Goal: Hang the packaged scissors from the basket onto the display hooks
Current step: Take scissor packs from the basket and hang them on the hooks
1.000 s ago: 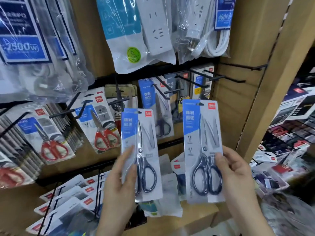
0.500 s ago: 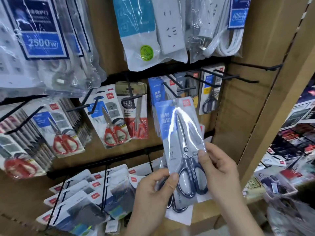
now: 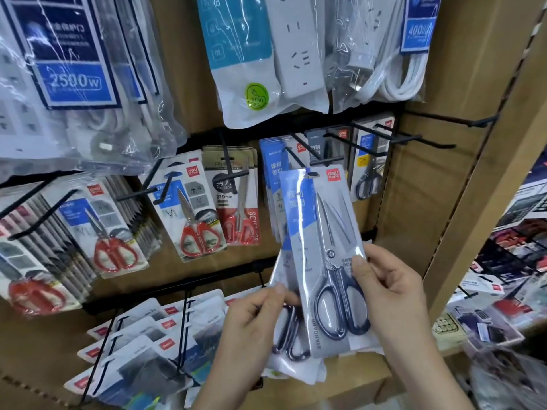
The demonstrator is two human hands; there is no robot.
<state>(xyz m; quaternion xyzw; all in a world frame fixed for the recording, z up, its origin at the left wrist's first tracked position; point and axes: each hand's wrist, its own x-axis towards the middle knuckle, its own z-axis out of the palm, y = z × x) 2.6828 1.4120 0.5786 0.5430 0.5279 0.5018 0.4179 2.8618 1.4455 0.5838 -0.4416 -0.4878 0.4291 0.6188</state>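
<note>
Scissors packs at hook, red-handled packs beside

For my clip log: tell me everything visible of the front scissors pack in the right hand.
The front scissors pack is a grey-white card with a blue band, a red logo top right and a clear cover. Closed scissors with dark blue handles point up. It tilts left, its hang slot at the tip of a black hook. The right hand pinches its right edge; a second pack lies behind it.
</note>
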